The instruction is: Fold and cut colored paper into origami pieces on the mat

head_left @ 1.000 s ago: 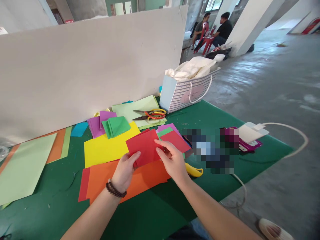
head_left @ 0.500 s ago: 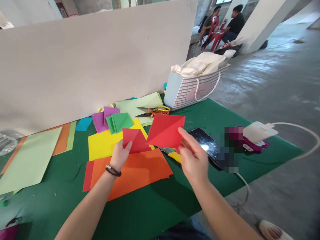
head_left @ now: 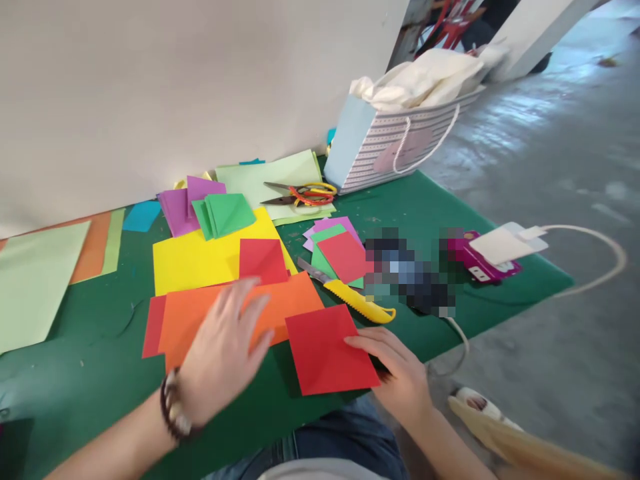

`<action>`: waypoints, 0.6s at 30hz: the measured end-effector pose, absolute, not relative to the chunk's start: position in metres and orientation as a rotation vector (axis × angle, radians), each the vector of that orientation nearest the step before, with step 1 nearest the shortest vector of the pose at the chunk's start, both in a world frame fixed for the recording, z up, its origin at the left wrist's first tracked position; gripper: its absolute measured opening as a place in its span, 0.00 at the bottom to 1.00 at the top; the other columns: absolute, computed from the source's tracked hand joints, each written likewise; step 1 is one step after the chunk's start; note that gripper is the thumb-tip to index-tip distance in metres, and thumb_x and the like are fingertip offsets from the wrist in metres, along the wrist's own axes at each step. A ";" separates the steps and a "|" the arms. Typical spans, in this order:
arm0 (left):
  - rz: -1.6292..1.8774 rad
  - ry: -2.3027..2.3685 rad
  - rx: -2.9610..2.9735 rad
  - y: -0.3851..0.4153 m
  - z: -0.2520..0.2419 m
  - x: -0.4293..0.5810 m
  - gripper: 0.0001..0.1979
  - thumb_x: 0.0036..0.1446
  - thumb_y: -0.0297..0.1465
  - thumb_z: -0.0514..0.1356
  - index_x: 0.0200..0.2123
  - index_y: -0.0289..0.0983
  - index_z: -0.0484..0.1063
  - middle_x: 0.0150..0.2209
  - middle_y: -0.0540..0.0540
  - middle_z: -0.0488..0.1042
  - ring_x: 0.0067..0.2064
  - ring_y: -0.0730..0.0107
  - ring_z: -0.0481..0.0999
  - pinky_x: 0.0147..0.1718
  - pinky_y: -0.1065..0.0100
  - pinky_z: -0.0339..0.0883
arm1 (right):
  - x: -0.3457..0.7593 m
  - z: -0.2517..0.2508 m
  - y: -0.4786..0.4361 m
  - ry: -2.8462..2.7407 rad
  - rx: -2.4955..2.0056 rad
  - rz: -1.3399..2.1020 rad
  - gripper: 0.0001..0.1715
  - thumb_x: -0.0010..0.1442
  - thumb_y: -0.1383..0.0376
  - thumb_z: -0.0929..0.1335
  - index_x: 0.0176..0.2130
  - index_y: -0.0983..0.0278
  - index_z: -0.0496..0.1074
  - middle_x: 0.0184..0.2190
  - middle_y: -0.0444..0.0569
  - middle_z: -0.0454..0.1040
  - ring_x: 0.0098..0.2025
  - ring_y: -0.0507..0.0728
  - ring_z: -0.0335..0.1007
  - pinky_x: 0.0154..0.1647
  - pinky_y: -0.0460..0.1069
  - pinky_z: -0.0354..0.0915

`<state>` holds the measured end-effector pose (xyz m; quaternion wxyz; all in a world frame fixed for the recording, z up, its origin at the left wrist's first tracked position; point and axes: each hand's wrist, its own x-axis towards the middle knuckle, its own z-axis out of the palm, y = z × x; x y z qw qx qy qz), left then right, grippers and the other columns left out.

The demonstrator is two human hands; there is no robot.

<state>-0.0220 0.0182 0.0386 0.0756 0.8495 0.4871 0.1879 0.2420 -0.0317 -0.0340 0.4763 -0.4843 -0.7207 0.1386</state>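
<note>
Left hand [head_left: 223, 353] spread open, slightly blurred, fingers over a matte orange paper sheet [head_left: 285, 308], lower centre of frame. Right hand [head_left: 400, 377] flat and open, fingertips resting on a thin square of red paper [head_left: 327, 350], no pinch. Both over the green textured tabletop [head_left: 417, 220]. Yellow-handled box cutter [head_left: 357, 300] lies just right of the orange sheet.

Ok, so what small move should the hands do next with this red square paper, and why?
I would probably slide the red square paper a little away from the near edge of the green mat. It lies close to that edge, and the right hand is already at its corner, so this seems easiest. The left hand is over the orange paper.
</note>
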 end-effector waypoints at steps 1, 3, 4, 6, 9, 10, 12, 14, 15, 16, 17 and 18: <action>0.549 1.384 2.571 0.000 0.036 -0.022 0.17 0.60 0.32 0.57 0.53 0.40 0.67 0.57 0.37 0.67 0.59 0.50 0.66 0.54 0.50 0.65 | 0.241 -0.035 -0.030 -1.773 -1.186 0.353 0.16 0.58 0.71 0.66 0.43 0.55 0.76 0.33 0.49 0.79 0.34 0.57 0.76 0.33 0.51 0.74; 0.586 1.138 2.653 -0.029 0.027 -0.021 0.19 0.59 0.31 0.59 0.54 0.38 0.67 0.57 0.36 0.68 0.59 0.50 0.66 0.55 0.54 0.66 | 0.241 -0.035 -0.030 -1.797 -1.179 0.391 0.16 0.58 0.71 0.66 0.43 0.55 0.76 0.33 0.48 0.79 0.35 0.58 0.76 0.34 0.52 0.73; 0.580 0.999 2.693 -0.040 0.022 -0.018 0.22 0.59 0.34 0.61 0.56 0.38 0.66 0.57 0.36 0.69 0.61 0.48 0.65 0.57 0.52 0.64 | 0.240 -0.035 -0.031 -1.807 -1.169 0.414 0.16 0.58 0.71 0.66 0.43 0.56 0.76 0.33 0.48 0.79 0.35 0.58 0.76 0.34 0.52 0.73; 0.524 0.836 2.696 -0.050 0.014 -0.012 0.25 0.60 0.34 0.60 0.60 0.39 0.63 0.58 0.37 0.69 0.62 0.49 0.63 0.60 0.51 0.58 | 0.239 -0.034 -0.035 -1.808 -1.148 0.470 0.16 0.57 0.71 0.67 0.43 0.56 0.75 0.33 0.48 0.79 0.36 0.58 0.76 0.34 0.52 0.73; 0.631 0.830 2.597 -0.049 0.007 -0.005 0.26 0.62 0.26 0.56 0.62 0.44 0.61 0.56 0.42 0.71 0.62 0.53 0.65 0.63 0.51 0.51 | 0.235 -0.033 -0.044 -1.686 -1.145 0.578 0.16 0.56 0.72 0.68 0.42 0.56 0.75 0.34 0.48 0.78 0.36 0.58 0.75 0.33 0.52 0.72; 0.705 0.859 2.565 -0.046 0.007 -0.004 0.27 0.61 0.24 0.56 0.62 0.47 0.61 0.54 0.44 0.74 0.60 0.55 0.67 0.63 0.53 0.52 | 0.234 -0.034 -0.046 -1.613 -1.148 0.614 0.16 0.56 0.73 0.68 0.42 0.56 0.74 0.35 0.49 0.78 0.36 0.58 0.75 0.32 0.51 0.72; 0.834 0.915 2.511 -0.040 0.007 -0.003 0.26 0.60 0.24 0.58 0.59 0.51 0.65 0.47 0.46 0.78 0.54 0.58 0.74 0.60 0.58 0.59 | 0.231 -0.034 -0.049 -1.480 -1.148 0.657 0.17 0.55 0.73 0.69 0.43 0.55 0.74 0.36 0.50 0.77 0.36 0.58 0.74 0.30 0.51 0.71; 0.913 1.017 2.434 -0.033 0.007 -0.004 0.22 0.57 0.25 0.62 0.53 0.53 0.72 0.43 0.47 0.79 0.47 0.60 0.77 0.53 0.61 0.67 | 0.228 -0.035 -0.049 -1.426 -1.149 0.639 0.18 0.54 0.73 0.70 0.43 0.55 0.73 0.38 0.50 0.76 0.37 0.58 0.74 0.30 0.50 0.71; 0.946 1.078 2.378 -0.030 0.007 -0.004 0.20 0.57 0.25 0.62 0.49 0.52 0.75 0.42 0.46 0.78 0.45 0.60 0.77 0.49 0.61 0.69 | 0.227 -0.035 -0.047 -1.436 -1.150 0.608 0.19 0.54 0.74 0.70 0.44 0.54 0.74 0.39 0.50 0.75 0.37 0.58 0.74 0.31 0.50 0.71; 0.984 1.130 2.314 -0.027 0.007 -0.003 0.18 0.56 0.24 0.61 0.46 0.52 0.76 0.42 0.45 0.77 0.45 0.60 0.76 0.47 0.61 0.71 | 0.226 -0.036 -0.045 -1.463 -1.150 0.568 0.21 0.54 0.74 0.70 0.44 0.53 0.74 0.39 0.50 0.74 0.38 0.58 0.73 0.31 0.51 0.71; 1.016 1.177 2.239 -0.024 0.007 -0.003 0.18 0.56 0.23 0.60 0.44 0.51 0.77 0.44 0.44 0.75 0.45 0.61 0.75 0.47 0.61 0.71 | 0.226 -0.036 -0.042 -1.498 -1.147 0.518 0.22 0.54 0.74 0.70 0.45 0.53 0.74 0.39 0.50 0.74 0.38 0.58 0.73 0.32 0.51 0.70; 1.020 1.200 2.163 -0.022 0.008 -0.002 0.19 0.56 0.21 0.59 0.44 0.49 0.77 0.48 0.43 0.73 0.47 0.61 0.74 0.47 0.60 0.71 | 0.227 -0.037 -0.039 -1.538 -1.142 0.460 0.24 0.54 0.75 0.70 0.47 0.52 0.74 0.39 0.50 0.73 0.37 0.58 0.72 0.32 0.52 0.70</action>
